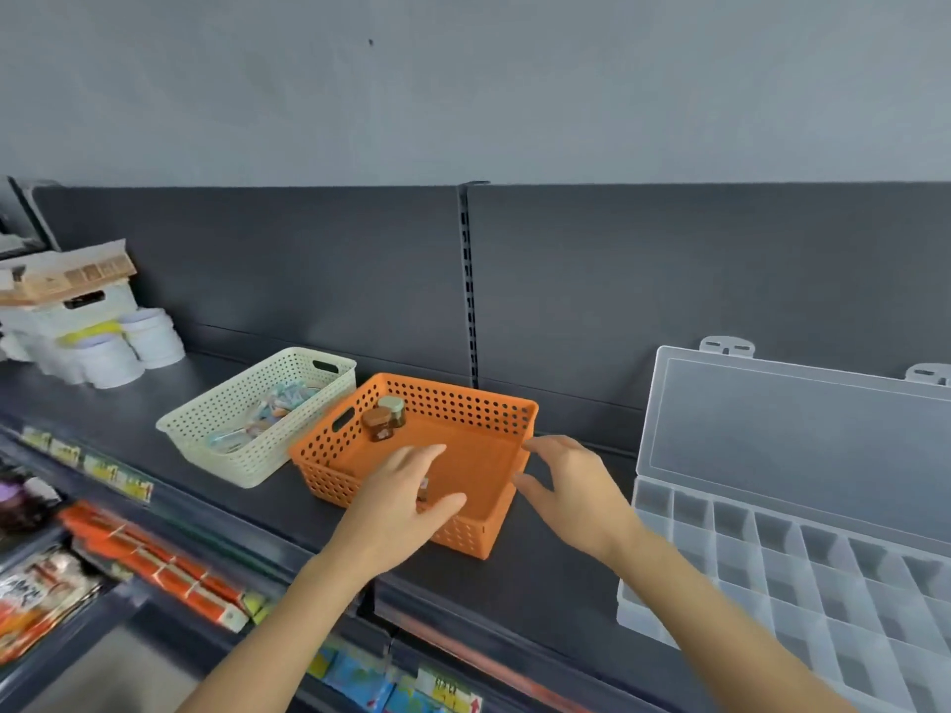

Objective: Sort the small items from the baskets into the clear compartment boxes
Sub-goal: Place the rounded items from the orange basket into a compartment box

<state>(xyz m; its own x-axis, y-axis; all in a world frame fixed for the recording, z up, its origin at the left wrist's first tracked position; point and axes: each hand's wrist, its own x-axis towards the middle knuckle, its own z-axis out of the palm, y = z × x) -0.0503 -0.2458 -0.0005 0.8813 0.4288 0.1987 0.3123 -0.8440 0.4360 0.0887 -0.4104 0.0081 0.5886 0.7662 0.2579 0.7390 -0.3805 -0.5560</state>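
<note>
The left hand (406,501) hides part of the orange basket's (463,403) near wall and most of a small item (423,490) under its fingers. The clear box (772,558) runs off the right and bottom edges. The cream basket's (206,419) contents are blurred, and the labels on the jars (378,424) are unreadable.

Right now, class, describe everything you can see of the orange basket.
The orange basket looks like plastic: rectangular and open-topped, its walls pierced with rows of holes, with a slot handle in its left end. It stands upright, skewed, on the dark shelf, close beside the cream basket. Two small lidded jars stand in its far left corner. The left hand reaches over its near rim; the right hand hovers open by its right wall, contact unclear.
</note>
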